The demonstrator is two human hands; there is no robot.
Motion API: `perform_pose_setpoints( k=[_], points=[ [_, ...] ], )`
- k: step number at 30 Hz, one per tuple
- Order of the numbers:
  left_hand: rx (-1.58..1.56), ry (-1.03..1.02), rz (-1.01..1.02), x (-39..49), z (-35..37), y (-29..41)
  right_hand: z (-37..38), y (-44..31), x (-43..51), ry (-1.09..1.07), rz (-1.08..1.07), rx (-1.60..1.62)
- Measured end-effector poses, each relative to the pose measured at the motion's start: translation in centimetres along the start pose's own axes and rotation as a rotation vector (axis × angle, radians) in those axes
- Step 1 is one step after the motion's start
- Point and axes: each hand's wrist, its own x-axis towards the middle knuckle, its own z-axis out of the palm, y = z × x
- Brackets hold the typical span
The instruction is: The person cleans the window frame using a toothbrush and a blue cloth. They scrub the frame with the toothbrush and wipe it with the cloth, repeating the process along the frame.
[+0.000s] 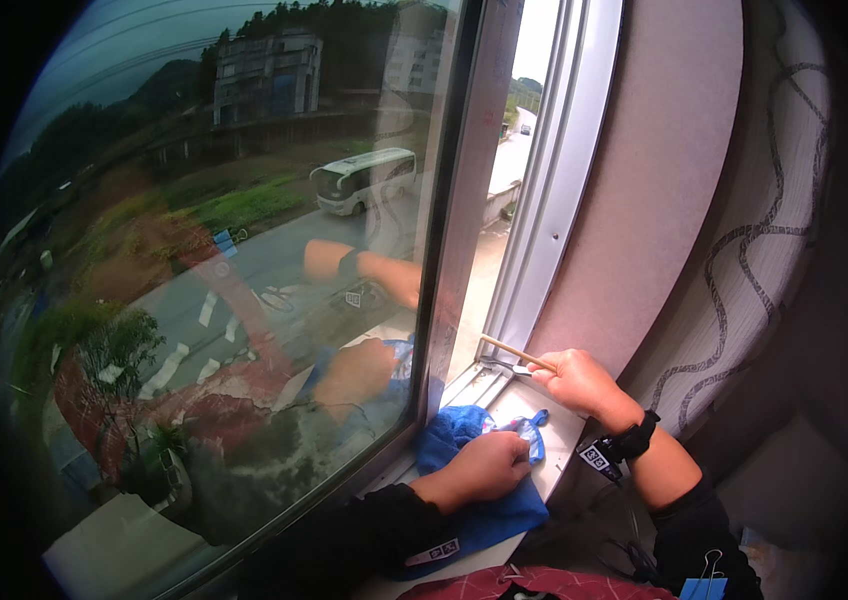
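My right hand (578,381) grips a thin wooden stick (510,349), whose tip points at the lower corner of the sliding-window frame (536,247). A small tool with a dark end (497,363) and a pale handle also reaches from this hand into the corner of the window track (478,386); its exact kind is unclear. My left hand (480,469) rests on a blue cloth (454,433) with a patterned, light-coloured part, its fingers curled onto that part. The cloth lies bunched on the white sill (560,433) and hangs toward me.
A sliding glass pane (259,300) stands at the left, mirroring my arms and showing a road and a bus (368,180) outside. At the right are a pale wall (649,150) and a patterned curtain (758,247). A cable (630,540) hangs below my right wrist.
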Motion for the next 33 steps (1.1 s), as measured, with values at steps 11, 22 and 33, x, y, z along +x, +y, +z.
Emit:
perform_pose_setpoints(
  k=[11,22,33],
  points=[
    [-0.013,-0.026,-0.056,0.0,-0.1,0.1,1.4,-2.3,-1.8,-0.142,-0.158,-0.285],
    [0.003,-0.043,-0.071,0.0,0.0,0.3,3.9,-1.9,-2.2,-0.049,-0.116,-0.378],
    [0.046,-0.008,-0.025,0.0,-0.4,0.6,3.4,-1.5,-1.5,0.032,-0.026,-0.287]
  ],
)
